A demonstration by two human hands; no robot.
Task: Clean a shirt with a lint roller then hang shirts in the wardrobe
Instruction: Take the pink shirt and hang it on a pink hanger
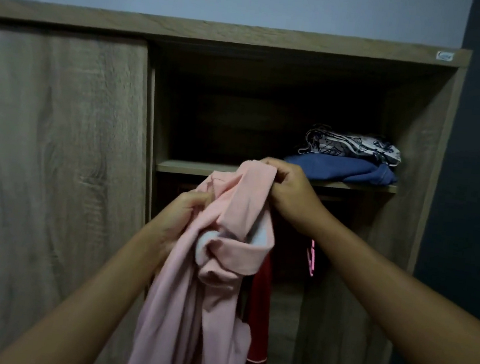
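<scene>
Head view: left hand and right hand both grip a pink shirt before the open wardrobe, so hanging looks begun, not finished

2 hands: left hand, right hand. 1 pink shirt. 1 red garment. 1 pink hanger. 2 folded items: 1 blue garment, 1 patterned garment. 1 shelf. 1 wardrobe, 1 wardrobe door.
</scene>
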